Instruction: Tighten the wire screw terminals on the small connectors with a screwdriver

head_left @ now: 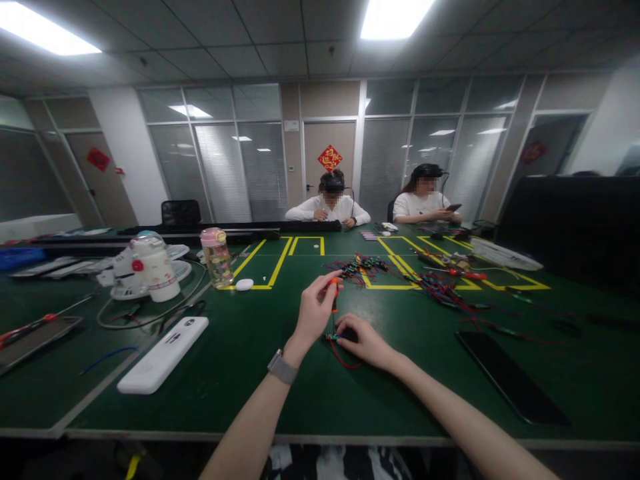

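Note:
My left hand [317,301] is closed round the orange and black handle of a screwdriver [335,288], held upright with its thin shaft pointing down. Just below and to the right, my right hand [364,340] rests on the green table, its fingers pinching a small green circuit board [331,337] with wires. The screwdriver's tip comes down at this board; whether it touches a screw is too small to tell. A red wire [345,360] trails from the board toward me. Beyond my hands lies a heap of similar wired boards [365,265].
Left stand a white power bank-like block [164,355], a pink-lidded bottle [217,259] and a white cup [156,270]. A black phone-like slab [511,377] lies right. More wired boards [440,288] lie inside yellow tape [370,280]. Two people sit across the table [225,400].

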Motion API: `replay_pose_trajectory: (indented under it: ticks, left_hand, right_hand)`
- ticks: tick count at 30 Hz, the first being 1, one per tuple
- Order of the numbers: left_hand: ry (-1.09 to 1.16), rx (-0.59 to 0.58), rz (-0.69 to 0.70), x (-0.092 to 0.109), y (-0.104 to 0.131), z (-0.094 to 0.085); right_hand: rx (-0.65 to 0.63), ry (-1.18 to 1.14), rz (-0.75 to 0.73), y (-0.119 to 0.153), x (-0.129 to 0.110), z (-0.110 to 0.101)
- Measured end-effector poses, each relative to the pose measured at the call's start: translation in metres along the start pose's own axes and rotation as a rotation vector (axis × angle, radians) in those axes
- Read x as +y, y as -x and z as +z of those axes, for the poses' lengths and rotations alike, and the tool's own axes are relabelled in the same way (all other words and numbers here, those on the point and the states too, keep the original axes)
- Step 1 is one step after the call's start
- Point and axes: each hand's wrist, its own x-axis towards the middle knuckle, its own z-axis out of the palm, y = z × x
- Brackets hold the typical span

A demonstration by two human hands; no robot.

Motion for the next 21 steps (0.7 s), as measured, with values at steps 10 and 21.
replay_pose_trajectory:
  ticks: [10,21]
  left_hand:
    - [-0.266,0.058,0.112,0.0043,0.0032,-0.0004]
    - [-0.222,0.088,0.118,-0.0002,0.0013,0.0002]
  right_hand:
    - [-0.023,0.083,0.001,0.0009,-0.0005,-0.0012]
    - [0.002,0.019,0.008,0.0016,0.0065,0.0]
